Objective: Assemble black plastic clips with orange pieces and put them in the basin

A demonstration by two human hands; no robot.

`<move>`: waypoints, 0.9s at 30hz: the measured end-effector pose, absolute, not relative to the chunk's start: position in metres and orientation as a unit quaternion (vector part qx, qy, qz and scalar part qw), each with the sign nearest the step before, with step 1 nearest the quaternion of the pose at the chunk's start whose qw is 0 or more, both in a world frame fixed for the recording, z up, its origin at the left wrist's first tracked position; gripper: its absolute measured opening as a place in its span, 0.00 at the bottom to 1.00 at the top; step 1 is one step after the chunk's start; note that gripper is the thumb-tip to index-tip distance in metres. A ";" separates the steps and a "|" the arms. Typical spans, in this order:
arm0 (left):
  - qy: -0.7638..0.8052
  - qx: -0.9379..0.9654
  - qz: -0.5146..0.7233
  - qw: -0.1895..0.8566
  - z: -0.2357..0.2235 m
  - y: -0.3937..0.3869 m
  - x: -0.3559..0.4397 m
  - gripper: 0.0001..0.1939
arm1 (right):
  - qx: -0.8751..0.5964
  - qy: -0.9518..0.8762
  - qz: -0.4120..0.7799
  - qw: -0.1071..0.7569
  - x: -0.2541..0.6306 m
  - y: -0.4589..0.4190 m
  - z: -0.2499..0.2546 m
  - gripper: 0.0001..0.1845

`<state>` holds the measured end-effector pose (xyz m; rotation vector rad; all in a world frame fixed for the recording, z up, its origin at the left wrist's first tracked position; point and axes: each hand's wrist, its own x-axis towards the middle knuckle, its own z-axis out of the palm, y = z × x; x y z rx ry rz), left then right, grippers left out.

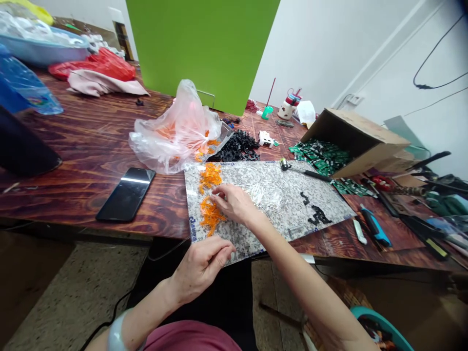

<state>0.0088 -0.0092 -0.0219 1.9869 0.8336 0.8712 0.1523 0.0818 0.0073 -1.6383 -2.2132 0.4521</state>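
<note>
Here's the wooden bench with a speckled board laid across it, and orange plastic pieces strung along the board's left edge, that strip running away from the person. The right hand is nearest, its grip bunched down at the pile, pinching or not I can't tell. The left hand hangs lower, fingertips pressed together.

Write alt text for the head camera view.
Two bare hands work over a speckled sheet on a wooden table: the right hand is at a pile of orange pieces, and the left hand pinches near the sheet's edge. Nearby lie a phone, a clear bag, and green boards spilling from a cardboard box.
</note>
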 end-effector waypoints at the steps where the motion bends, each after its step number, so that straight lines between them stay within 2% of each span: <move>1: 0.329 0.785 0.343 0.398 -0.022 -0.009 0.009 0.13 | -0.581 -0.780 0.163 0.163 0.150 0.084 0.006 0.10; 5: 0.328 0.785 0.343 0.398 -0.022 -0.009 0.008 0.13 | -0.600 -0.769 0.171 0.138 0.149 0.083 0.003 0.11; 11: 0.326 0.779 0.350 0.405 -0.023 -0.008 0.006 0.11 | -0.642 -0.733 0.145 0.172 0.171 0.076 0.011 0.13; 19: 0.321 0.781 0.354 0.402 -0.024 -0.003 0.007 0.09 | -0.820 -0.548 0.044 0.156 0.325 0.079 0.019 0.15; 23: 0.328 0.778 0.352 0.404 -0.024 -0.004 0.008 0.11 | -0.848 -0.507 0.061 0.138 0.380 0.074 0.010 0.15; 27: 0.338 0.773 0.345 0.411 -0.025 -0.004 0.008 0.12 | -0.833 -0.520 0.088 0.165 0.388 0.073 0.003 0.14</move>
